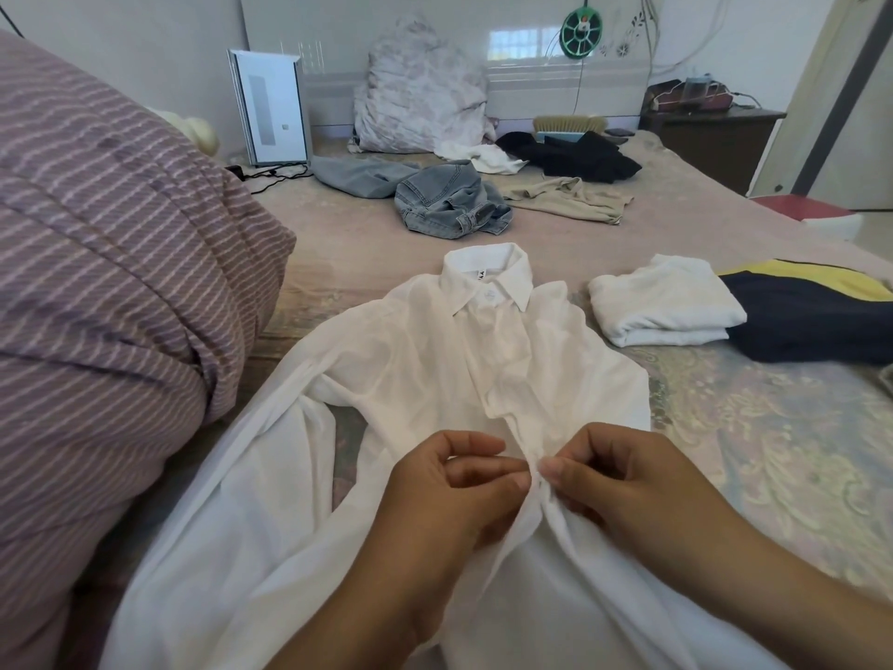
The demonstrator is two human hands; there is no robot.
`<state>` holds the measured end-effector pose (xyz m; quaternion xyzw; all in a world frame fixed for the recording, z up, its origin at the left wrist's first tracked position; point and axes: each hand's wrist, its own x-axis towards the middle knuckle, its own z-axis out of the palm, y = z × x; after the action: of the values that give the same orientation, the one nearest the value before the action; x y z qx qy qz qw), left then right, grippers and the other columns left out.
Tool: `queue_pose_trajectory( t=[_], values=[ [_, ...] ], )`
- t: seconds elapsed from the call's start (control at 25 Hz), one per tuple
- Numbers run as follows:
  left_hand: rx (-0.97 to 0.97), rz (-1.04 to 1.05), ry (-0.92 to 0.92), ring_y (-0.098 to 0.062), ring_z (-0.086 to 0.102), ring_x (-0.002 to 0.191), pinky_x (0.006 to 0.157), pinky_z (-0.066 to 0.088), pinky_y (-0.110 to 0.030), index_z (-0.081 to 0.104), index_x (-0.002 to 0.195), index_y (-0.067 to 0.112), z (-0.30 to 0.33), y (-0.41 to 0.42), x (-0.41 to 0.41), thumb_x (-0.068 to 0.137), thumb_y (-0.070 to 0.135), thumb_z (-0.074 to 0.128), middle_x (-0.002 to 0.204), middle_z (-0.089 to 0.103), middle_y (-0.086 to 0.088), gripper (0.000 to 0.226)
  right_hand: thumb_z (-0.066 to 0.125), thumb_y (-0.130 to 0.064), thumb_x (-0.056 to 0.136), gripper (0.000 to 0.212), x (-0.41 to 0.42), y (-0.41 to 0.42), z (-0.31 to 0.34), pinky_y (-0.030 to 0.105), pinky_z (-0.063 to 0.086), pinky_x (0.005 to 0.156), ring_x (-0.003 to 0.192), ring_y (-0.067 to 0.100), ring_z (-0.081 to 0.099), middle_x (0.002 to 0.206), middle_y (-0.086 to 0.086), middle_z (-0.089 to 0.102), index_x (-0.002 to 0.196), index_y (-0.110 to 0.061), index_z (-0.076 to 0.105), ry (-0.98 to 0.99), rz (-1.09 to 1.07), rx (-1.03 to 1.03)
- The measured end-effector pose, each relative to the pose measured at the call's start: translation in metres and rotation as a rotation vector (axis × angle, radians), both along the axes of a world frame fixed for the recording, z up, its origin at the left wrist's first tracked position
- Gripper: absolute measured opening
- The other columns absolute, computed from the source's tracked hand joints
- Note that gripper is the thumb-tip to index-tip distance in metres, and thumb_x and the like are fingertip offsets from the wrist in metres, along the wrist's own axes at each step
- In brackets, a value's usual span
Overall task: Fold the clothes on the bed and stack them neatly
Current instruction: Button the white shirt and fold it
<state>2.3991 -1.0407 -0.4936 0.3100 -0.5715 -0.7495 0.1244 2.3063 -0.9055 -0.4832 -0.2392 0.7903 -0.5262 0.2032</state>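
A white collared shirt [425,360] lies front-up on the bed [338,244], collar pointing away from me. My left hand [449,486] and my right hand [613,476] meet at the shirt's front placket, each pinching the fabric between thumb and fingers. To the right sit a folded white garment [662,302] and a folded dark navy and yellow garment [812,321]. Further back lie unfolded clothes: light blue jeans [449,200], a grey piece [357,176], a beige shirt [570,198], a black garment [575,154] and a small white one [488,157].
A big purple striped quilt [106,282] fills the left side. A crumpled floral pillow [420,94] and a white appliance [270,108] stand against the headboard. A brush [570,124] lies behind the black garment. A dark nightstand [710,133] stands at the back right.
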Motion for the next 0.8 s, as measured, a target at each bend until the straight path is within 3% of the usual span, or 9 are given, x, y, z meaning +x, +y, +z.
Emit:
queue_pose_trajectory(
  t=[0.24,0.48,0.64,0.8],
  values=[
    [-0.26,0.033,-0.018,-0.025,0.075,0.084,0.082,0.059,-0.039,0.066,0.1,0.008,0.003,0.005,-0.004,0.078,0.003,0.084,0.084,0.078,-0.007,0.029,0.064,-0.015,0.1,0.036,-0.001,0.0,-0.004,0.025,0.044,0.066,0.062,0.011,0.054,0.062,0.002,0.063,0.064,-0.011,0.065,0.036,0.043,-0.004],
    [-0.61,0.049,0.041,-0.008,0.071,0.077,0.078,0.056,-0.031,0.062,0.095,0.02,0.004,0.014,-0.003,0.079,0.008,0.085,0.075,0.074,0.003,0.031,0.069,-0.021,0.097,0.034,-0.002,-0.003,-0.002,0.022,0.047,0.064,0.059,0.01,0.058,0.065,0.008,0.07,0.065,-0.01,0.075,-0.111,0.015,-0.018],
    [-0.709,0.045,0.066,-0.004,0.07,0.069,0.075,0.057,-0.027,0.06,0.093,0.03,0.001,0.019,0.0,0.082,0.01,0.083,0.074,0.072,0.006,0.032,0.071,-0.016,0.094,0.022,-0.005,-0.003,-0.002,0.023,0.053,0.067,0.065,0.014,0.063,0.072,0.011,0.07,0.077,-0.005,0.078,-0.368,-0.024,-0.094],
    [-0.775,0.041,0.065,0.001,0.067,0.07,0.075,0.057,-0.02,0.061,0.093,0.027,-0.002,0.021,-0.002,0.082,0.008,0.082,0.072,0.07,0.008,0.031,0.07,-0.012,0.094,0.02,-0.008,-0.005,-0.004,0.024,0.054,0.068,0.066,0.015,0.063,0.072,0.013,0.069,0.079,-0.001,0.077,-0.411,-0.026,-0.097]
  ],
)
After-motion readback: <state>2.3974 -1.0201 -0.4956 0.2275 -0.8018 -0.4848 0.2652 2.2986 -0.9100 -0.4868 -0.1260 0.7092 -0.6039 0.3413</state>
